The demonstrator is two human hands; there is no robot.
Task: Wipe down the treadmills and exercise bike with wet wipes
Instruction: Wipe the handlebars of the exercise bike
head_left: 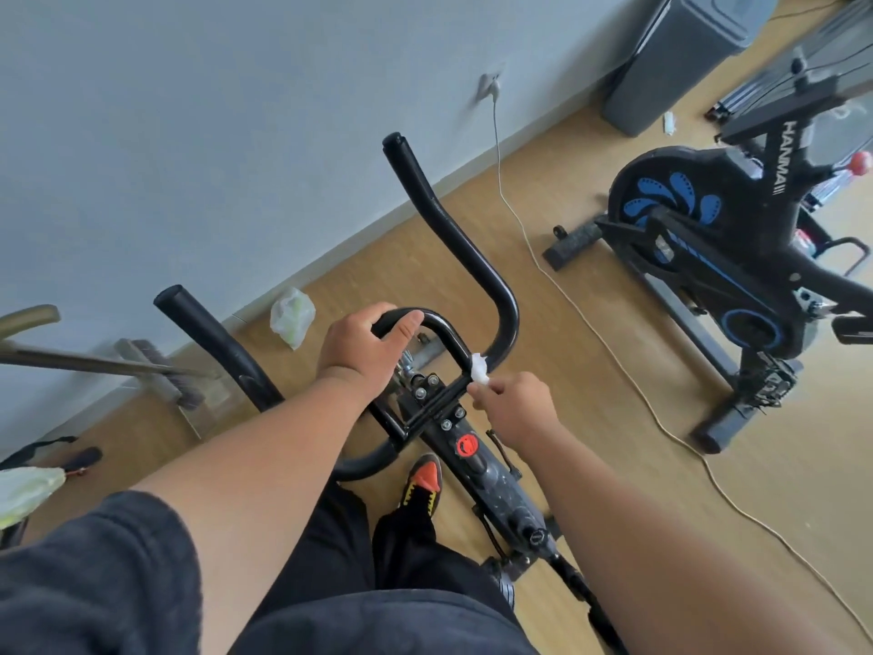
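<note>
The near bike fills the middle of the view, its black handlebar reaching far toward the wall. The left hand is clenched round the handlebar's inner loop and steadies it. The right hand pinches a small white wipe against the bar at the bend on the right, so the grip there is closed on the wipe. Judging by this, the wiping is partway along the handlebar; the long horns, the frame and knob below look yet to be done, though I cannot tell which parts are already clean. A second bike stands far right, and beyond it a treadmill seems untouched. A grey bin, a white cable trailing across the floor, a broom at left and a crumpled bag by the wall lie around; the cable could snag feet between the bikes.
</note>
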